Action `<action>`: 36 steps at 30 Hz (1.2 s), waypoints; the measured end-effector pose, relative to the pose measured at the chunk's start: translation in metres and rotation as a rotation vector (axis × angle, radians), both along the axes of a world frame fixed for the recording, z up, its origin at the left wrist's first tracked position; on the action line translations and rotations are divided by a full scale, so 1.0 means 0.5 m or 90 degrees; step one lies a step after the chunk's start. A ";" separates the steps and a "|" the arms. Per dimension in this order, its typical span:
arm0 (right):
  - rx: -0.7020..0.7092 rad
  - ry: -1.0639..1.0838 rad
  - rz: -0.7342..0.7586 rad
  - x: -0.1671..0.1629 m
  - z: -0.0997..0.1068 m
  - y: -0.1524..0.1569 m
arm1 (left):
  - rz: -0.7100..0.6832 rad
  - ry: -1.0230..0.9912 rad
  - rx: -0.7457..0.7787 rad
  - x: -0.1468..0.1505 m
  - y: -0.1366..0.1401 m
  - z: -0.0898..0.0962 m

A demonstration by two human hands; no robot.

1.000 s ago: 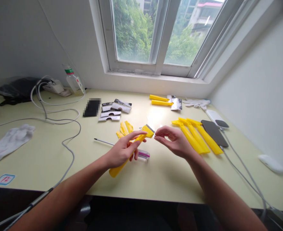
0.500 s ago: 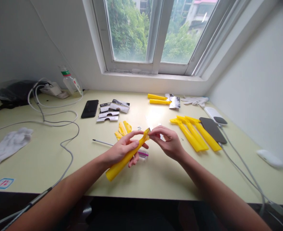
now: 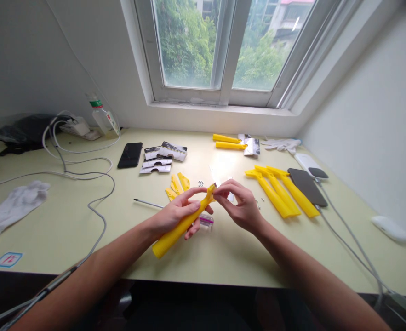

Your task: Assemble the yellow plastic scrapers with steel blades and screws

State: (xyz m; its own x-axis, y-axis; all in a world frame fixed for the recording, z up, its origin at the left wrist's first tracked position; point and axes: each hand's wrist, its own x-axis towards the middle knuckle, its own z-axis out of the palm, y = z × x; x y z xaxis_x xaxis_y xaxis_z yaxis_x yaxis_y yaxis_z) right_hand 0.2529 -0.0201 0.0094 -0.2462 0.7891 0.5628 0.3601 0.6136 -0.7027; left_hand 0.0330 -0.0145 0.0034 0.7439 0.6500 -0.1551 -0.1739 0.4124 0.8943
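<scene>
The left hand [image 3: 175, 214] was curled around a yellow scraper [image 3: 180, 233], which slanted above the table [image 3: 237, 257] with its handle end toward the person. A second earlier, the scraper's flat head had faced up and shown its blade; now it had been rolled so that the head stood nearly edge-on. The right hand [image 3: 239, 203], which had hovered by the blade's corner, had come in against the head, its thumb and fingertips drawn in to a narrow gap (whether they gripped the scraper or some tiny piece, I could not tell). A few small screws [image 3: 262, 199], which could not be made out then, showed on the table between the right hand and three yellow handles [image 3: 280, 191]. The screwdriver [image 3: 208, 221] had stayed under the left hand, partly covered by it, and the yellow plates [image 3: 176, 184] and tiny nuts [image 3: 200, 183] lay where they had been, just beyond it.
</scene>
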 end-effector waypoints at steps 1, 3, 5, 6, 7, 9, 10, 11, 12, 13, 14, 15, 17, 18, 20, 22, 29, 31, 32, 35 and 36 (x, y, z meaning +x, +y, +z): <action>0.006 -0.008 -0.004 -0.001 0.000 0.000 | 0.002 -0.001 -0.001 0.000 0.000 -0.001; 0.013 -0.020 -0.014 -0.001 -0.001 -0.001 | 0.000 0.000 -0.003 -0.001 0.001 -0.003; 0.006 -0.015 -0.031 -0.002 -0.002 -0.001 | -0.010 0.003 -0.004 -0.002 0.002 -0.005; -0.003 -0.008 -0.038 -0.002 -0.003 -0.001 | -0.016 0.002 -0.005 -0.002 0.002 -0.006; -0.014 0.002 -0.042 -0.002 -0.004 -0.001 | -0.020 0.001 -0.005 -0.002 0.001 -0.007; -0.034 0.010 -0.041 -0.002 -0.006 -0.001 | -0.021 -0.008 -0.008 -0.002 0.001 -0.006; -0.037 0.008 -0.038 -0.002 -0.007 -0.001 | -0.020 -0.011 -0.012 -0.002 0.000 -0.005; -0.037 0.005 -0.035 -0.002 -0.008 -0.001 | -0.021 -0.013 -0.019 -0.003 0.000 -0.004; -0.037 0.004 -0.032 -0.002 -0.008 0.000 | -0.023 -0.013 -0.028 -0.004 -0.001 -0.002; -0.039 0.007 -0.028 -0.002 -0.009 0.000 | -0.027 -0.014 -0.037 -0.005 -0.001 0.001; -0.048 0.015 -0.023 -0.002 -0.010 0.000 | -0.031 -0.014 -0.044 -0.006 -0.001 0.003; -0.065 0.027 -0.014 -0.001 -0.010 0.001 | -0.035 -0.015 -0.050 -0.007 -0.002 0.005; -0.101 0.046 0.008 0.000 -0.011 0.002 | -0.041 -0.018 -0.053 -0.009 -0.002 0.008; -0.109 0.048 0.013 0.002 -0.012 0.003 | -0.043 -0.019 -0.053 -0.010 -0.002 0.009; -0.094 0.041 0.001 0.006 -0.011 0.005 | -0.049 -0.018 -0.049 -0.011 -0.001 0.009; -0.057 0.028 -0.024 0.009 -0.012 0.006 | -0.055 -0.017 -0.046 -0.012 -0.001 0.009; -0.032 0.003 -0.021 0.007 -0.027 0.013 | -0.044 -0.031 -0.055 -0.008 -0.006 0.009; -0.031 0.004 -0.008 0.006 -0.030 0.013 | -0.041 -0.043 -0.062 -0.005 -0.009 0.008; -0.026 0.005 -0.005 0.007 -0.030 0.013 | -0.037 -0.052 -0.065 -0.004 -0.009 0.007; 0.007 -0.004 -0.023 0.010 -0.025 0.008 | 0.015 -0.084 -0.066 -0.005 -0.005 0.006; 0.017 -0.023 -0.028 0.010 -0.023 0.006 | 0.048 -0.093 -0.065 -0.007 -0.002 0.007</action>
